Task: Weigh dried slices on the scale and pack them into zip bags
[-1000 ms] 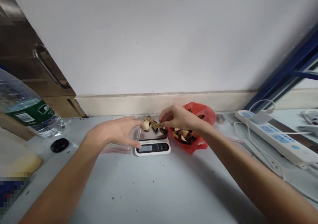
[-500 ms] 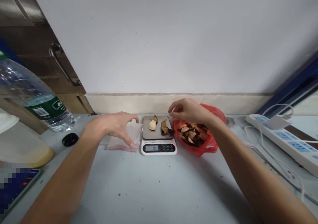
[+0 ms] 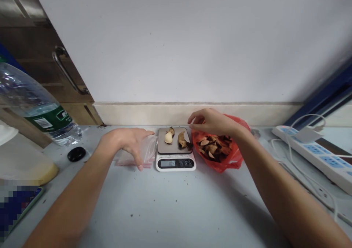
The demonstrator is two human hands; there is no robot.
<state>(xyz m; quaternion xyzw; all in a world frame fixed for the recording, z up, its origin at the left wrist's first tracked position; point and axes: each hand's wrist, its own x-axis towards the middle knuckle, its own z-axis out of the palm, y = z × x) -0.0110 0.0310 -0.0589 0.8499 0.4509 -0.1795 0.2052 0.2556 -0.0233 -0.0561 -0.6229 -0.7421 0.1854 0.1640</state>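
Note:
A white kitchen scale with a steel plate stands in the middle of the table, its display lit. On the plate lie a pale, smooth piece and brown dried slices. To the left, my left hand hovers over clear zip bags, thumb and fingers spread, with nothing in its grasp. Right of the scale sits a red plastic bag, open at the top and full of dried brown slices. My right hand is above its rear edge, fingers loosely bent and apart, holding nothing visible.
At left are a large water bottle, a black cap, a whitish container and a phone. A white power strip with cables lies at right. The wall rises behind the table.
My left hand has shifted slightly left, away from the scale, its thumb now lower over the zip bags. My right hand has barely moved.

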